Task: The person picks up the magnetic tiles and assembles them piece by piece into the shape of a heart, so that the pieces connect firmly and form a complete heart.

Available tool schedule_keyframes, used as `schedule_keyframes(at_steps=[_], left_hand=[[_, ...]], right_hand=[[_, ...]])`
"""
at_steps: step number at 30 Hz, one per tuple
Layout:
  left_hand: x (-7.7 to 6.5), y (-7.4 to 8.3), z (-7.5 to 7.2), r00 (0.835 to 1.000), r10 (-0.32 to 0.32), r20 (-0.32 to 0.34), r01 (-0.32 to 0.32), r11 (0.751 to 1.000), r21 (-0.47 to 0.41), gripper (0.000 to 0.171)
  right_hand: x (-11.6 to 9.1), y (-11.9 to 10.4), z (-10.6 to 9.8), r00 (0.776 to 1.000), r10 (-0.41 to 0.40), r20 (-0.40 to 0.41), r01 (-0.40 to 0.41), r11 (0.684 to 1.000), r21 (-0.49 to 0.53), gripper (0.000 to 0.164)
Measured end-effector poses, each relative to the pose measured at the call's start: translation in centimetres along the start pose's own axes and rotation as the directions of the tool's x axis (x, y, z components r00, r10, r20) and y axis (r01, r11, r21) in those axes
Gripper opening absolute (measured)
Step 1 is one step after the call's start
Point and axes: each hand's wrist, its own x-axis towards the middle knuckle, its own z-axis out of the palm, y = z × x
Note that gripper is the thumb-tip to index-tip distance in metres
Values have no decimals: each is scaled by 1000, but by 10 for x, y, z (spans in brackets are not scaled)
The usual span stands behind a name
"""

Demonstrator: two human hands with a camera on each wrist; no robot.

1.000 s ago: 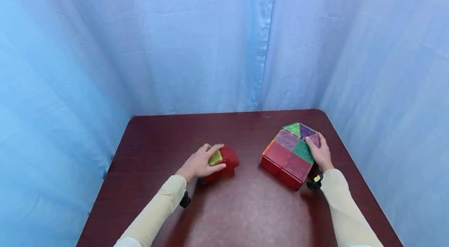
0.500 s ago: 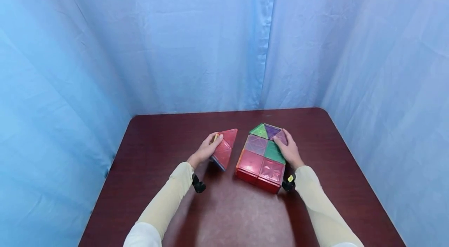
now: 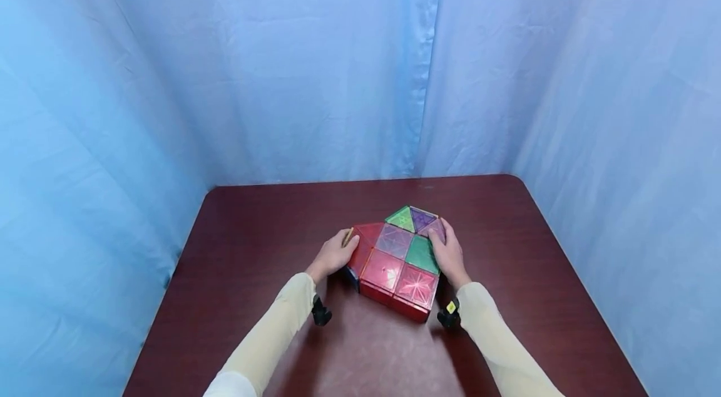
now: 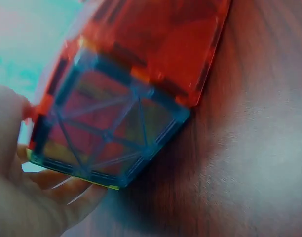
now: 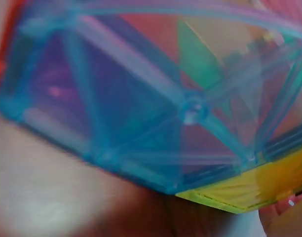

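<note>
My left hand (image 3: 333, 256) grips a small block of see-through magnetic tiles, its top made of red tiles (image 3: 363, 250). This small block now touches the left side of a larger magnetic tile block (image 3: 385, 268), topped with red, purple and green tiles. On the larger block's right side, my right hand (image 3: 450, 256) holds on with the thumb over the top. In the left wrist view, the fingers of the left hand (image 4: 37, 197) wrap the small block beside a blue tile (image 4: 107, 134). Blurred blue and yellow tiles (image 5: 249, 182) fill the right wrist view, with little of the hand showing.
A dark red-brown table (image 3: 270, 215) lies beneath the blocks, its far corners rounded. Blue curtains (image 3: 315, 71) hang behind it and along both sides.
The left hand has turned the small block so its red tiles face up. The right hand has slid the larger block left, and the two blocks have come together.
</note>
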Motion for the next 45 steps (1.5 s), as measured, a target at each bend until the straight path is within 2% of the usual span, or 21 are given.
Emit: schedule_keyframes(at_steps=[2,5,7,9,12,14,16,18,20,24,28,32,36,45], left_hand=[[-13,-1,-2,999,47,-21,-46,998,31,55],[-41,-5,-2,994,86,-71,-81,994,70,59],[-65,-9,1,990,64,-124,-55,996,74,64],[-90,-13,8,987,21,-162,-16,999,33,73],[-122,-13,21,988,-44,-149,35,997,-63,86],[-136,-10,29,990,-75,-123,60,991,-116,96],[-140,-5,36,988,-93,-123,75,987,-143,102],[-136,-1,39,982,-106,-157,83,986,-144,105],[-124,0,38,974,-115,-196,92,988,-122,104],[-87,-1,30,965,-96,-242,79,994,-81,101],[-47,-2,19,965,-79,-248,56,994,-98,100],[-21,-4,12,975,-95,-202,81,994,-78,95],[-7,-4,11,983,-111,-149,105,993,-47,96],[3,1,14,984,-122,-131,115,992,-60,97]], right_hand=[[-10,-1,1,1000,5,-9,-5,1000,-21,69],[-33,0,3,1000,17,7,-16,998,-53,72],[-54,1,5,999,12,34,-9,997,-76,79],[-77,3,7,997,-15,74,22,995,-96,89],[-113,6,12,988,-79,136,101,982,-161,102],[-131,7,17,981,-109,163,141,969,-204,104],[-140,8,22,978,-124,169,163,957,-240,102],[-137,7,28,978,-131,162,169,954,-247,100],[-125,3,33,979,-133,151,167,956,-240,99],[-82,-8,43,983,-118,143,146,968,-206,96],[-31,-15,51,979,-116,167,147,972,-183,91],[2,-18,57,975,-106,196,141,975,-175,89],[17,-19,55,976,-89,199,123,979,-165,90],[27,-16,49,977,-94,191,125,979,-160,89]])
